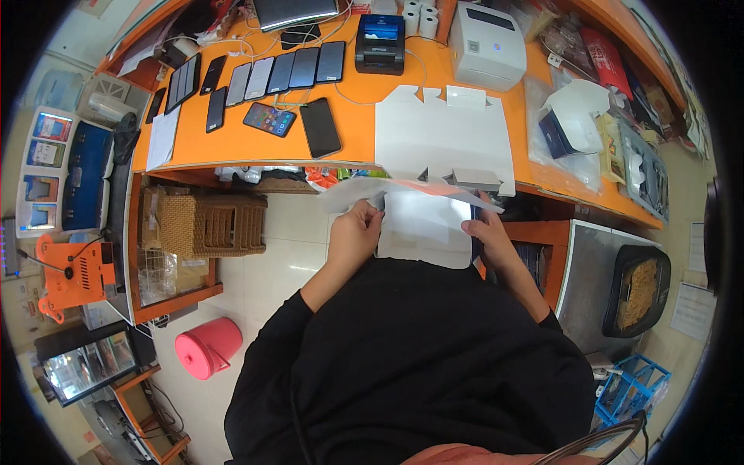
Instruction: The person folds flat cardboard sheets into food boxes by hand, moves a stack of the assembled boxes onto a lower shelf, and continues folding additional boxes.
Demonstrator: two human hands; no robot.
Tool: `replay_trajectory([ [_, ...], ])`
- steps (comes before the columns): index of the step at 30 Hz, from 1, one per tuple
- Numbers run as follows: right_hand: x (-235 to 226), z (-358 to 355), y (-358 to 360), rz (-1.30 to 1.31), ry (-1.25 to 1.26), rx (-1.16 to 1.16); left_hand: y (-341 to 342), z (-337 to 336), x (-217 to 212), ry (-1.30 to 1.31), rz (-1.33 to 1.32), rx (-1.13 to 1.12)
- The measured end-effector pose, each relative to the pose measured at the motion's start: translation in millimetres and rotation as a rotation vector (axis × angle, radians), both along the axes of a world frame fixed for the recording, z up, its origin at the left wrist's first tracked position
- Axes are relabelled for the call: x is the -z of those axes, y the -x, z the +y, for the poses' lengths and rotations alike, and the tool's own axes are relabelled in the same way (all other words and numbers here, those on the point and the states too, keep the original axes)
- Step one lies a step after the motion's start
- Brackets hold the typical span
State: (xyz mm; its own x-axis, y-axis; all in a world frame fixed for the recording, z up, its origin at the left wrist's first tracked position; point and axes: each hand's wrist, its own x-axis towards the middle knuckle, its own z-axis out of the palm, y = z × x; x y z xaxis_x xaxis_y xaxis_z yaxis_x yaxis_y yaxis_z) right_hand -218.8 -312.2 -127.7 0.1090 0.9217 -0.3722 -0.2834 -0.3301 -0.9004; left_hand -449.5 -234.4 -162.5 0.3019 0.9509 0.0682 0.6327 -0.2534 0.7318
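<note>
My left hand (358, 230) and my right hand (486, 231) both grip a white flat sheet of packaging (425, 221), held in front of my chest just below the orange desk's front edge. The left hand pinches its left edge, the right hand its right edge. A thin translucent flap (372, 188) of it sticks out toward the upper left. On the orange desk (353, 116) just above lies an unfolded white cardboard box blank (442, 138).
Several phones (271, 77) lie in rows on the desk's left part, a black small printer (380, 43) and a white printer (487, 45) at the back. A wicker basket (209, 225) sits under the desk, a pink bucket (208, 347) on the floor, a black tray (637, 288) right.
</note>
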Motion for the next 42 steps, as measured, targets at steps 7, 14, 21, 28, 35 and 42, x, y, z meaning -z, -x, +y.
replay_trajectory([
  [7, -10, 29, -38, 0.230, 0.054, -0.046, 18, 44, -17, 0.292, -0.705, 0.392],
  [14, -12, 33, -74, 0.018, -0.472, -0.099, -44, 52, -17, 0.318, -0.560, 0.534],
  [21, -36, 22, -140, -0.308, -0.422, -0.115, -129, 56, -34, 0.122, -0.452, 0.534],
  [28, -45, 0, -215, -0.944, -0.533, 0.179, -238, 60, -5, -0.197, -0.462, 0.582],
  [35, -79, 5, -234, -1.333, -0.289, -0.206, -370, 25, 13, -0.218, -0.507, 0.731],
  [42, -65, -28, -316, -0.919, -0.035, 0.180, -401, 59, 21, -0.408, -0.648, 0.881],
])
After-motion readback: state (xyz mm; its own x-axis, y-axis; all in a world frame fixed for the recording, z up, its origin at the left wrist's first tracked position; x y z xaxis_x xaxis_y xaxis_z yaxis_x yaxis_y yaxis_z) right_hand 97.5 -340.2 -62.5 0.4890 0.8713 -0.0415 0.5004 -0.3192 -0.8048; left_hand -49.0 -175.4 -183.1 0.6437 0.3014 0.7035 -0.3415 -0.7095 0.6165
